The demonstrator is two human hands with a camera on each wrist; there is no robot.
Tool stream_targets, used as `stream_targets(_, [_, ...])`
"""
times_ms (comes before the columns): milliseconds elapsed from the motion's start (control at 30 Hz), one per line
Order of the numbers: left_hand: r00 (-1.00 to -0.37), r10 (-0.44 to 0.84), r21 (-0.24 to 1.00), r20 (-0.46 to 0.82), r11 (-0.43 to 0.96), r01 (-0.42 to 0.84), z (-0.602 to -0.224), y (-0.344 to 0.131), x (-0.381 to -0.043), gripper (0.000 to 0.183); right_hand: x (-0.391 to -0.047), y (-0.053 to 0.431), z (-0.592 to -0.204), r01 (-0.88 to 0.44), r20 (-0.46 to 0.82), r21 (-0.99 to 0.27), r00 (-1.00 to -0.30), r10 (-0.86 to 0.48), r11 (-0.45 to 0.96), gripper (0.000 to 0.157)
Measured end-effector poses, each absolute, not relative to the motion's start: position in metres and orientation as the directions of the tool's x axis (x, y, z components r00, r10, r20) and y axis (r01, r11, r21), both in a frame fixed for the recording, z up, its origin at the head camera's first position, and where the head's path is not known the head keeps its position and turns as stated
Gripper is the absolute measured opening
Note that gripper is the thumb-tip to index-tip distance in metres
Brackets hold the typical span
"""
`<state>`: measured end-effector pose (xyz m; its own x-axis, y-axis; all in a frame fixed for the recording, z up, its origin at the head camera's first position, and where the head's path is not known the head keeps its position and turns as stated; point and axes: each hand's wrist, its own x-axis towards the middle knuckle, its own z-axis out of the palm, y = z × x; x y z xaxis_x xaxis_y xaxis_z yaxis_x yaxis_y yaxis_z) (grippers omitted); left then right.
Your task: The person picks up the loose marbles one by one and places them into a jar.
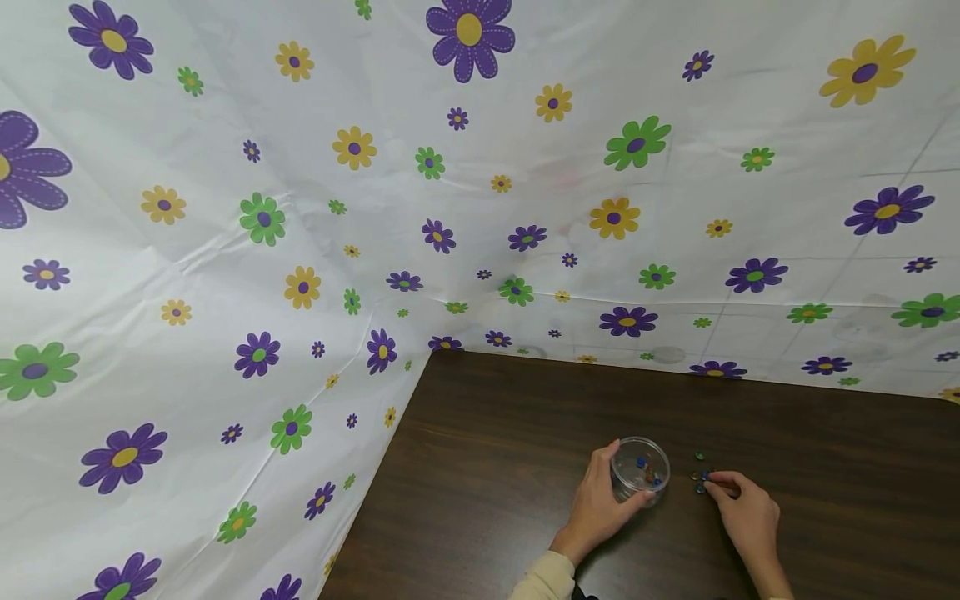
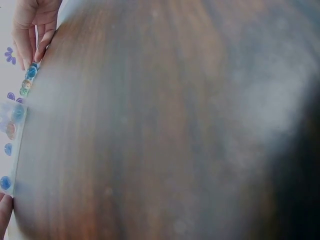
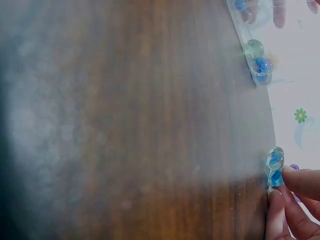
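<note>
My left hand point(image 1: 600, 508) grips a clear round container point(image 1: 630, 481) from its left side, thumb at the near wall and fingers behind. Inside lie several marbles, among them a blue marble point(image 1: 642, 462) and orange-brown ones. To the right, my right hand point(image 1: 750, 512) reaches down to a small cluster of loose marbles on the table. Its thumb and fingertips pinch a blue marble point(image 3: 276, 178), seen close up in the right wrist view. A green marble point(image 1: 700, 457) lies slightly behind the cluster.
The dark wood table point(image 1: 480, 467) runs under both hands. A white flower-printed sheet point(image 1: 420, 192) rises along the table's back and left edges. Both wrist views show mostly blurred tabletop.
</note>
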<state>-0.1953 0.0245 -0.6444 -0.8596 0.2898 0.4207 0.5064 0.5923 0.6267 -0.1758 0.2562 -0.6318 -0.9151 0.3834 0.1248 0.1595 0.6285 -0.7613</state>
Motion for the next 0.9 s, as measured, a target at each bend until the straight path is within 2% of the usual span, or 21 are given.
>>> stream_targets(533, [-0.874,0.292,0.65,0.389,0.584,0.485,-0.6452,0.0243,-0.1957,0.082,-0.1758,0.2571,-0.6328,0.149,0.124,-0.767,-0.92,0.373,0.624,0.009])
stream_targets(900, [-0.866,0.295,0.637,0.404,0.589,0.497,-0.645,0.024,-0.1956,0.081,-0.1741,0.2548,-0.6304,0.19,0.101,-0.793,-0.896,0.432,0.578,0.014])
